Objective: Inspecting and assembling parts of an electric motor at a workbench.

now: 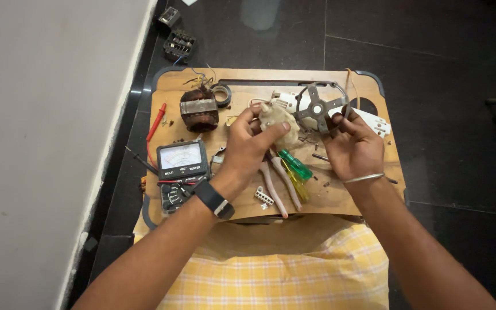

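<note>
The left hand (248, 146) has its fingers wrapped around a beige motor part (278, 123); the right hand (352, 150) has its fingers pinching a grey spoked bracket (318, 109) above the wooden board (340, 198).

**Screens and labels on the wooden board**

One screen-like item: an analog multimeter (182, 162) lying flat near the left edge of the wooden board (368, 172), toward its near-left corner. Black rectangular housing. Upper part carries a pale, whitish dial window, wider than tall, with curved scale arcs; markings too small to resolve. Below the window, a black band with small white lettering serves as the label. Lower part of the housing is dark, partly covered by the left forearm and its wristband.

No packages or signs seen. No other labels can be made out on the board or the dark floor around it.
</note>
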